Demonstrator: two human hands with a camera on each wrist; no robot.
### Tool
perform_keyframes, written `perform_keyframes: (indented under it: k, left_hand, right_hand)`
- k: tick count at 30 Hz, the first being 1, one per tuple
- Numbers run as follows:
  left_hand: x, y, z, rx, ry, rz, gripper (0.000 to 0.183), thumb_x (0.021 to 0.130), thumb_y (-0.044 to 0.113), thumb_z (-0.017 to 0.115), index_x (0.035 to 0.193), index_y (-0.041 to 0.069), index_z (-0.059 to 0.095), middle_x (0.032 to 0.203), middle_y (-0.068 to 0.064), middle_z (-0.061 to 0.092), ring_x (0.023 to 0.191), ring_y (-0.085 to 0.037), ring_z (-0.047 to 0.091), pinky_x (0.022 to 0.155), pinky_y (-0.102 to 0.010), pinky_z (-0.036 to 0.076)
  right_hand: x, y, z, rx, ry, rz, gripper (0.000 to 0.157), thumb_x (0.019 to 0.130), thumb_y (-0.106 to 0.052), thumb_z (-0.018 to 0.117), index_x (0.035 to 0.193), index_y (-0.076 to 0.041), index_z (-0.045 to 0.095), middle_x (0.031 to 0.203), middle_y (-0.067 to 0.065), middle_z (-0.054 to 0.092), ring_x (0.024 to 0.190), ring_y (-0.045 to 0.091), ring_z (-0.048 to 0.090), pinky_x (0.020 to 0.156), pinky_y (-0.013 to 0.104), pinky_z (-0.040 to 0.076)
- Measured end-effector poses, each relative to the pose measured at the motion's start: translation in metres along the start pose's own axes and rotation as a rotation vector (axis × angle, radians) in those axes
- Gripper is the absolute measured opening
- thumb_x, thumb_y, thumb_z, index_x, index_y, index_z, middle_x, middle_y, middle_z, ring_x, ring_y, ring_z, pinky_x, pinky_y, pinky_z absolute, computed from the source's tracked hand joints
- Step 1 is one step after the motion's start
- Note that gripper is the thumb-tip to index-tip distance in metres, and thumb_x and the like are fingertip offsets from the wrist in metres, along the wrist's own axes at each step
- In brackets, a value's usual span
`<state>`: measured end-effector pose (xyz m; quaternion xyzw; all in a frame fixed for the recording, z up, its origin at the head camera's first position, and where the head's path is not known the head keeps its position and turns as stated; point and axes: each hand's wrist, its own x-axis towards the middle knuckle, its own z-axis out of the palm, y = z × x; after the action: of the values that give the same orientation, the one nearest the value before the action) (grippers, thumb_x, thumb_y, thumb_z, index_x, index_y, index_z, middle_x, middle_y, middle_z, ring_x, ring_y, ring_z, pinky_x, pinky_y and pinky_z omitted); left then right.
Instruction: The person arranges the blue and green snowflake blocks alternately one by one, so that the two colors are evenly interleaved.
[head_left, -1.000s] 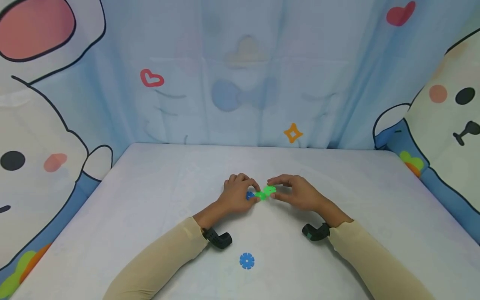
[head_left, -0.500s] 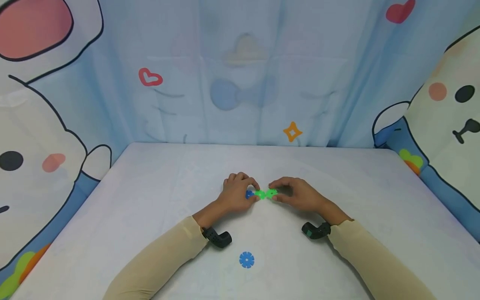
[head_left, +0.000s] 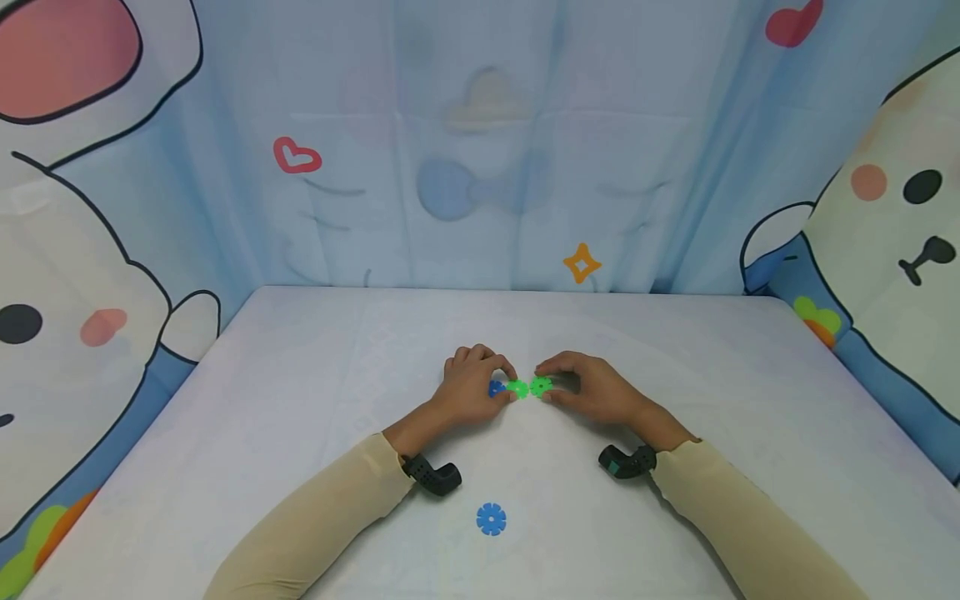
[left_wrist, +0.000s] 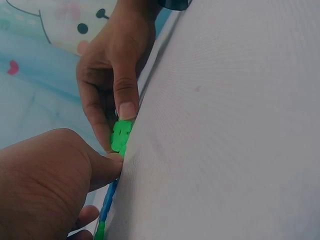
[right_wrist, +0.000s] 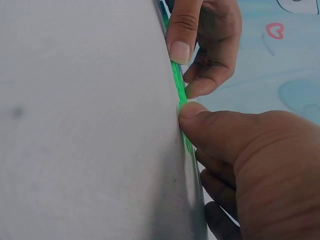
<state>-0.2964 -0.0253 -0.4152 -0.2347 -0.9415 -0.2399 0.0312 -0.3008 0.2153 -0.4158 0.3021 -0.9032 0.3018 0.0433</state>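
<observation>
Looked like a joining step: midway between the side edges of the white cloth surface (head_left: 360, 358), the left hand (head_left: 468, 387) pinched 1 notched green plastic disc (head_left: 519, 388), the right hand (head_left: 596, 388) pinched a matching disc (head_left: 540, 386) just beside it, so next probably meant lining them up and pushing.

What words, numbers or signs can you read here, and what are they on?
None: I can read no words, brands or numbers.
Curtain: only drawings, like a red heart and an orange star.
Green discs and loose blue disc: no writing I can see.
Black gadget on the right wrist: its greenish patch is too small to read.
</observation>
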Motion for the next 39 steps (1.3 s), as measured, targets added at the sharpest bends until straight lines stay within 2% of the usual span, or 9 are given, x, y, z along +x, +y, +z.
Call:
perform_keyframes:
  k: [9,17,24,39]
  left_hand:
    - [0.001,0.000,0.000,0.012,-0.004,-0.007,0.021,0.091,0.038,0.067,0.110,0.029,0.067,0.128,-0.004,0.052,0.123,-0.028,0.041,0.099,-0.047,0.033]
    - [0.001,0.000,0.001,0.015,-0.008,-0.013,0.022,0.091,0.038,0.067,0.111,0.028,0.067,0.129,-0.005,0.052,0.124,-0.028,0.041,0.100,-0.048,0.034]
    - [0.000,0.000,0.000,0.017,-0.012,-0.015,0.023,0.091,0.038,0.068,0.111,0.028,0.067,0.130,-0.005,0.052,0.124,-0.029,0.041,0.101,-0.048,0.034]
    - [0.000,0.000,0.000,0.017,-0.003,0.000,0.022,0.091,0.038,0.068,0.111,0.028,0.068,0.128,-0.005,0.053,0.122,-0.029,0.042,0.099,-0.047,0.035]
  right_hand:
    - [0.000,-0.003,-0.001,-0.020,-0.014,0.022,0.035,0.086,-0.021,0.077,0.119,-0.013,0.070,0.124,0.004,0.067,0.123,0.028,0.059,0.105,0.049,0.044]
    - [0.001,-0.003,0.001,-0.058,-0.018,0.018,0.035,0.087,-0.022,0.076,0.120,-0.011,0.071,0.124,0.007,0.066,0.121,0.031,0.059,0.103,0.051,0.045]
    - [0.003,-0.009,0.001,-0.074,-0.030,0.043,0.028,0.088,-0.019,0.074,0.115,-0.011,0.074,0.123,0.007,0.065,0.121,0.032,0.059,0.101,0.052,0.046]
    - [0.002,-0.012,0.000,-0.102,0.003,0.048,0.031,0.088,-0.020,0.074,0.115,-0.005,0.073,0.122,0.010,0.066,0.119,0.033,0.059,0.100,0.051,0.047]
